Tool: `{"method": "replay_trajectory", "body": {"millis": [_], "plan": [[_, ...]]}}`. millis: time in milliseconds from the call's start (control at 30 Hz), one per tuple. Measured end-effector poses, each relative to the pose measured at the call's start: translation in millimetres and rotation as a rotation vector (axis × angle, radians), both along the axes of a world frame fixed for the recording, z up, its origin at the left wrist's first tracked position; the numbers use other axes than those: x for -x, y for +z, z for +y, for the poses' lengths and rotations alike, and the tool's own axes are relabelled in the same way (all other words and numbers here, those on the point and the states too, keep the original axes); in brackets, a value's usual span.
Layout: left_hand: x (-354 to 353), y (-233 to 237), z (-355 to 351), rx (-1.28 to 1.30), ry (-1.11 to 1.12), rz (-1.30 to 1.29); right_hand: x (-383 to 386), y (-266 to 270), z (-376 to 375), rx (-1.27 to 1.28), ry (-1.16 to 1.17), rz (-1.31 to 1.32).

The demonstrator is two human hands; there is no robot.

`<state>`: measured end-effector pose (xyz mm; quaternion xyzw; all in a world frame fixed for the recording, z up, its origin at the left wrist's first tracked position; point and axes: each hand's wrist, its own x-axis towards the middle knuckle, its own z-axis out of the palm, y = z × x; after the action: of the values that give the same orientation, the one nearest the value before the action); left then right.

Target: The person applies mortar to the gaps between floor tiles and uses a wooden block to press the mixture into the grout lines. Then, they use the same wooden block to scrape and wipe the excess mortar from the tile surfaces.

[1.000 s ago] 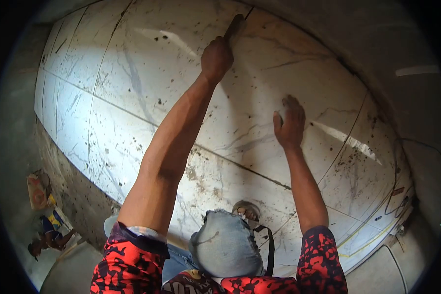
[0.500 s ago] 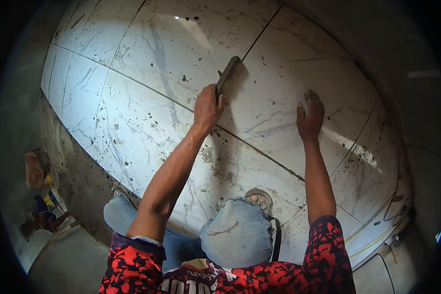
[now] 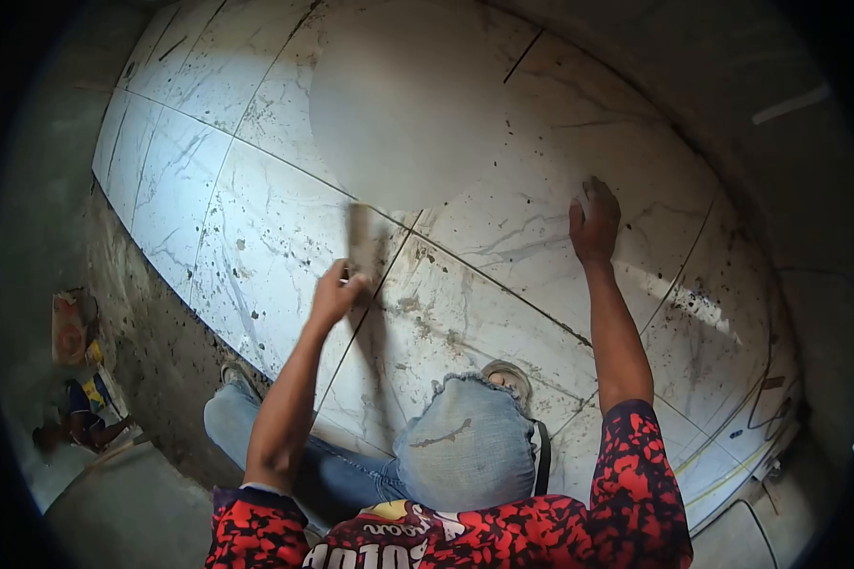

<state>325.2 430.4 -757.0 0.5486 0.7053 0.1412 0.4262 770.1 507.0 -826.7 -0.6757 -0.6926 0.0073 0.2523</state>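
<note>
My left hand (image 3: 336,292) is closed around one end of a flat grey-brown strip (image 3: 359,237), perhaps wood, smeared by motion; its material is not certain. The strip is over the marble-look floor tiles (image 3: 256,247), close to a dark joint between them; whether it touches the tile cannot be told. To the right, my right hand (image 3: 595,223) lies against a tile, its thumb apart from the fingers, with nothing clearly held. Dirt and crumbs are scattered over the white, grey-veined tiles. A round blurred patch hides part of the tiles ahead of my left hand.
My knee in torn jeans (image 3: 465,446) and a sandalled foot (image 3: 508,379) are on the tiles. Yellowish cables (image 3: 721,479) run along the right edge. Bare rough ground (image 3: 152,322) borders the tiles at left, where another person (image 3: 81,422) is, beside a reddish box (image 3: 68,327).
My left hand has drawn the strip back toward me and to the left, uncovering the crossing of the tile joints. My right hand has stayed nearly in place. The blurred patch has appeared.
</note>
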Motion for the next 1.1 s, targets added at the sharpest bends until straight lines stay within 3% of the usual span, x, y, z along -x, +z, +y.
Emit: {"method": "replay_trajectory", "body": {"millis": [67,133,200,267,400,467,500,533,567,600,667,700,733,767,800,867,967,1033,1067,1100], "plan": [[34,12,2,0.238,0.371,-0.491,3,3,2,0.016,-0.023,0.028],[29,41,12,0.093,0.511,-0.683,2,-3,3,0.022,-0.028,0.036],[9,59,24,-0.047,0.498,-0.665,13,5,7,0.026,-0.036,0.042],[-12,59,32,-0.139,0.325,-0.633,47,16,-1,0.024,0.073,0.368],[-110,61,15,-0.202,-0.015,-0.273,130,93,-64,0.405,0.205,0.884],[-158,48,-4,-0.159,-0.132,-0.237,142,105,-87,0.527,0.098,1.142],[-179,57,-12,-0.192,-0.208,-0.292,136,105,-99,0.439,-0.026,1.100],[-183,37,-20,-0.018,-0.343,-0.359,133,100,-108,0.354,-0.140,1.052],[-191,40,-23,-0.060,-0.517,-0.397,116,86,-119,0.427,-0.329,1.113],[-199,43,-27,-0.104,-0.682,-0.430,94,47,-130,0.308,-0.412,1.292],[-194,30,-32,-0.163,-0.697,-0.391,38,66,-134,0.326,-0.684,0.973],[-186,23,-34,-0.219,-0.692,-0.336,-1,47,-136,0.273,-0.734,0.937],[-173,17,-33,-0.229,-0.644,-0.190,-24,90,-124,0.381,-0.848,0.858],[-160,8,-33,-0.222,-0.565,-0.060,-74,54,-124,0.318,-0.845,0.882],[-142,-2,-34,-0.196,-0.538,0.107,-105,49,-115,0.143,-0.894,0.681],[-122,-4,-31,0.012,-0.552,0.393,-177,34,-98,0.121,-0.685,0.530],[-118,-3,-33,0.007,-0.636,0.467,-210,55,-61,0.239,-0.729,0.416],[-121,-5,-32,0.059,-0.625,0.497,-218,68,-38,0.481,-0.759,0.426],[-121,-8,-32,0.068,-0.620,0.498,-235,49,-29,0.489,-0.753,0.426],[-120,-11,-33,0.058,-0.616,0.502,-262,16,-26,0.406,-0.635,0.203]]}}
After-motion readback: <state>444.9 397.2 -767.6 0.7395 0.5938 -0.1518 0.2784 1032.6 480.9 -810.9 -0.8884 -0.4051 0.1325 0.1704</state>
